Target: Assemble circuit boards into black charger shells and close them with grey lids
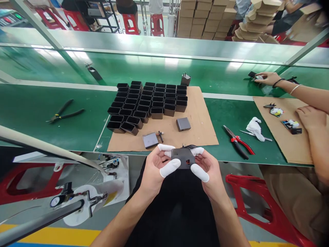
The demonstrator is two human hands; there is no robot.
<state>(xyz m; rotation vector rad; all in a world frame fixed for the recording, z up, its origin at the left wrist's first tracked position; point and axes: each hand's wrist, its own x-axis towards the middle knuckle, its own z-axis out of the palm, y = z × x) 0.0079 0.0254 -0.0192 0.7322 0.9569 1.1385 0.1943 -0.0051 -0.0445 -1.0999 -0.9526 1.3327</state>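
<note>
The person's left hand (158,163) and right hand (209,168), white finger cots on thumbs and fingertips, together grasp a dark grey charger casing (182,157), one at each end. The casing is held above the lap, just before the near edge of the green bench (214,118); a small opening in its near face shows something red.

Beyond it, on a cardboard sheet (202,133), lie a flat grey block (150,140), a small dark part (160,136) beside that block, and a second grey block (183,124) farther right. Right of the sheet rest red-and-black pliers (238,141), near a crumpled white cloth (256,128).

Farther back, open-topped black casings (156,113) stand in close rows on the sheet. Well to their left lie black-handled pliers (64,112), spread open. Behind the rows, a two-pronged charger (185,80) stands prongs up. At right, a co-worker's hand (268,79) holds a black part (252,74). Cartons (200,20) are stacked past the bench.
</note>
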